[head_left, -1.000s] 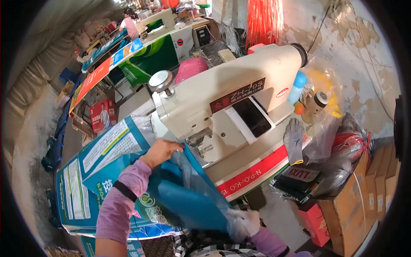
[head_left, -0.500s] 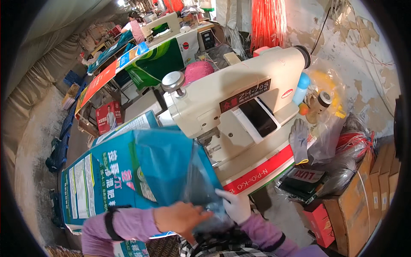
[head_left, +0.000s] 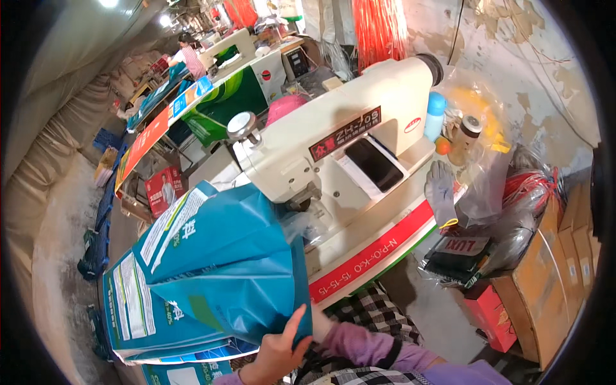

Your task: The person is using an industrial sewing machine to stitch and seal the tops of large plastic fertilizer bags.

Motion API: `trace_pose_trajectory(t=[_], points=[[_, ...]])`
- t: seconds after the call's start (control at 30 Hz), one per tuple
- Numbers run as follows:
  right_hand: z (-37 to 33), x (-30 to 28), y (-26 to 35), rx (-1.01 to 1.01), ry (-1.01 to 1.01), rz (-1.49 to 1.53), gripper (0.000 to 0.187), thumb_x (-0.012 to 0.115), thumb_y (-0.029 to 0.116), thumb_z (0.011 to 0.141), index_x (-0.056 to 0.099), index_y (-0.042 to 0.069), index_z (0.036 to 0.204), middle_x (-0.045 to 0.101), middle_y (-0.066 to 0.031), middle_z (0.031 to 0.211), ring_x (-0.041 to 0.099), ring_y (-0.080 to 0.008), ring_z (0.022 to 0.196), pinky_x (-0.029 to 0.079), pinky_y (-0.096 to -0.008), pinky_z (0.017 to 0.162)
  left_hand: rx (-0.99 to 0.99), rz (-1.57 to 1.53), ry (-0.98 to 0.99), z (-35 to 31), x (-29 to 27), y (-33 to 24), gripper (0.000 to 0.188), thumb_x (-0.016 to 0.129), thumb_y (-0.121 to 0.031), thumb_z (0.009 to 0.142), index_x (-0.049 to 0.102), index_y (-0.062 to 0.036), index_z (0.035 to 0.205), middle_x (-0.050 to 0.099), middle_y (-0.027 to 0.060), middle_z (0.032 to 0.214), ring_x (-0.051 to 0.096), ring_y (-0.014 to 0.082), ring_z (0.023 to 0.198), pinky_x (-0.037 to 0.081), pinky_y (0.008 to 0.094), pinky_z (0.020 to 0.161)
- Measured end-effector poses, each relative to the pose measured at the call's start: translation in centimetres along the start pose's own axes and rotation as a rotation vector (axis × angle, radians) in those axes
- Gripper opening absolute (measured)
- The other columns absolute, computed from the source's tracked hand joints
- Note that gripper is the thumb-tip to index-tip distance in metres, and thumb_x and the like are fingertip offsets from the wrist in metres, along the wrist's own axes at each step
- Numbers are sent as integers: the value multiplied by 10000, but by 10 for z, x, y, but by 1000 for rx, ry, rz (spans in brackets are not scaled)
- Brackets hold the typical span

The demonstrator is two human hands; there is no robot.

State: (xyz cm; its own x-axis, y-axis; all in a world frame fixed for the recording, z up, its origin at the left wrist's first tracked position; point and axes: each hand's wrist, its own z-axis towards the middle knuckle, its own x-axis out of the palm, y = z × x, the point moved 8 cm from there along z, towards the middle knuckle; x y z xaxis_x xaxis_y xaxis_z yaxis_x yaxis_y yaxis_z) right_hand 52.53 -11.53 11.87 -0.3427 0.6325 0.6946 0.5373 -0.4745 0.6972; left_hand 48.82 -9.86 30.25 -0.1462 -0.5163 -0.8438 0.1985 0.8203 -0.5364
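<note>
A teal printed woven bag (head_left: 231,276) lies across the left of the sewing machine's bed, its right edge running under the machine head. Clear plastic film (head_left: 303,226) sticks out of that edge beside the needle area of the cream sewing machine (head_left: 346,128). My bare left hand (head_left: 277,350) grips the bag's near right corner, index finger and thumb against the teal sheet. Just right of it, my right hand (head_left: 321,326) is at the bag's edge; its fingers are hidden behind the bag.
A phone (head_left: 375,163) rests on the machine bed. At right lie a grey glove (head_left: 441,196), a blue bottle (head_left: 435,115), a brown jar (head_left: 466,138) and cardboard boxes (head_left: 539,289). Red strands (head_left: 380,32) hang behind. Another person (head_left: 189,56) sits at a far machine.
My left hand has moved down off the plastic film to the bag's corner. My right hand has shifted left, partly behind the bag. The bag's teal sheet now covers most of the film.
</note>
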Motion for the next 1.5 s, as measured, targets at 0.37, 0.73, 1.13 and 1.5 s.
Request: trace_pose_trajectory(t=[0.37,0.73,1.13,1.5], points=[[-24,-7,60,-106,-235,-153,482,528,-10,899,469,4,1377,645,-137,1175,611,-207,1093,464,-336,954,177,681,-207,179,-38,-4,695,846,-177,692,518,-59,1293,639,174,1183,619,379,1070,541,428,859],[-44,-13,65,45,-306,-192,416,497,18,950,490,56,1365,668,-160,1080,696,-199,937,595,-291,640,-5,817,-184,214,-80,17,562,893,-388,606,573,-67,938,671,97,872,654,318,905,533,426,730],[-51,-8,88,-33,-230,-187,343,488,18,955,555,29,1291,705,-127,965,720,-168,756,602,-299,663,-37,847,14,257,-64,70,422,801,-379,731,702,-21,932,717,142,961,685,336,888,564,425,746],[-37,2,19,155,-266,252,336,481,-60,929,563,-51,1255,661,-84,1130,624,-194,1042,516,-331,888,666,595,590,159,19,-61,297,653,-251,822,647,-26,628,616,187,642,639,370,688,507,478,622]])
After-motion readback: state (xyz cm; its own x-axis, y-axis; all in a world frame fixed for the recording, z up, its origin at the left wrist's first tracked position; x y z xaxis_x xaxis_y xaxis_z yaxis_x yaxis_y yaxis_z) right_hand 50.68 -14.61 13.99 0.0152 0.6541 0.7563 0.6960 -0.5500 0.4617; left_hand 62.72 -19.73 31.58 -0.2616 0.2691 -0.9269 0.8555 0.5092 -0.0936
